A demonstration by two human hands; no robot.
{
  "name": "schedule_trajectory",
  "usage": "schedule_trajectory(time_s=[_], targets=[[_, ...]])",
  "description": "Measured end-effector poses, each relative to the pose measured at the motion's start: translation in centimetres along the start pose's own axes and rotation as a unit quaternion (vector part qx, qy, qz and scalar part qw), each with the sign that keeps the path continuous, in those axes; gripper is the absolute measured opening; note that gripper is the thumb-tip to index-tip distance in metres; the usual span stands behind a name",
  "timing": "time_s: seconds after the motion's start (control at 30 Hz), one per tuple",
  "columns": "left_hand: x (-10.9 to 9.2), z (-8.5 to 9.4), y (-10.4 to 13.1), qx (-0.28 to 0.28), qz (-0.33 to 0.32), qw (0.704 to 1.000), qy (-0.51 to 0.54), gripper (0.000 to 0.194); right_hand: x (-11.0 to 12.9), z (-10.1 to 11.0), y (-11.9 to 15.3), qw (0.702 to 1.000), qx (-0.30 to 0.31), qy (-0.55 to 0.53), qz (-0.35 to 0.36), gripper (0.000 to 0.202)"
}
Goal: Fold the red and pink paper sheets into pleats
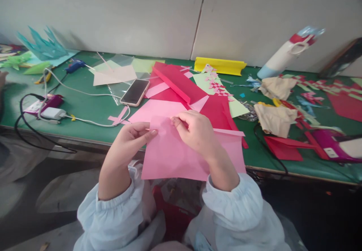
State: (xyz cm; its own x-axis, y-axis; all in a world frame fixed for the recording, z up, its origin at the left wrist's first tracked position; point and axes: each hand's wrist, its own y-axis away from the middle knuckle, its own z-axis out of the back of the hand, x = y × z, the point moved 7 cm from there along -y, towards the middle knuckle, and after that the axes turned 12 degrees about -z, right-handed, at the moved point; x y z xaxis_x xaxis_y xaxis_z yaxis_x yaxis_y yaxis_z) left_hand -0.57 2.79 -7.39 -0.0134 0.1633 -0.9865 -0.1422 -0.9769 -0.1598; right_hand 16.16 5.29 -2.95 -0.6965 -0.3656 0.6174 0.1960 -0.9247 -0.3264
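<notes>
A sheet of pink paper (175, 160) hangs over the table's front edge, its top part folded or creased along a line. My left hand (131, 140) pinches its upper left edge between thumb and fingers. Fingers bent, my right hand (195, 128) presses and grips near the sheet's top edge; its fingertips partly hide the paper there. Behind lie another pink sheet (152, 109) and large red paper pieces (216, 111), one with a folded strip along it. A phone (135, 92) rests left of the red paper.
A white bottle (285, 57) leans by the wall, near beige cloths (275, 121). Cables run from a purple power strip (46, 103) at left. A blue glue gun (75, 65), yellow folded piece (220, 67) and woven paper strips (319, 83) lie farther back. Another person's hand (2, 79) shows at far left.
</notes>
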Motion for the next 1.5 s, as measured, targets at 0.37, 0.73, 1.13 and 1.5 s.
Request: schedule_trajectory(time_s=[0.37, 0.73, 1.13, 1.5], targets=[[0.1, 0.4, -0.1, -0.028, 0.006, 0.999, -0.023, 0.025, 0.1, -0.2, 0.2, 0.999, 0.036, -0.017, 0.01, 0.012], [0.3, 1.0, -0.3, -0.093, 0.017, 0.995, -0.011, 0.03, 0.8, -0.5, 0.4, 0.998, 0.042, 0.002, 0.05, 0.029], [0.8, 1.6, -0.1, -0.157, 0.038, 0.986, 0.033, 0.031, 0.5, -0.5, 0.2, 1.0, 0.009, -0.002, 0.029, 0.012], [0.6, 1.9, -0.2, -0.163, 0.021, 0.986, -0.037, 0.034, 0.1, -1.0, 0.0, 0.999, 0.037, 0.003, -0.005, 0.011]])
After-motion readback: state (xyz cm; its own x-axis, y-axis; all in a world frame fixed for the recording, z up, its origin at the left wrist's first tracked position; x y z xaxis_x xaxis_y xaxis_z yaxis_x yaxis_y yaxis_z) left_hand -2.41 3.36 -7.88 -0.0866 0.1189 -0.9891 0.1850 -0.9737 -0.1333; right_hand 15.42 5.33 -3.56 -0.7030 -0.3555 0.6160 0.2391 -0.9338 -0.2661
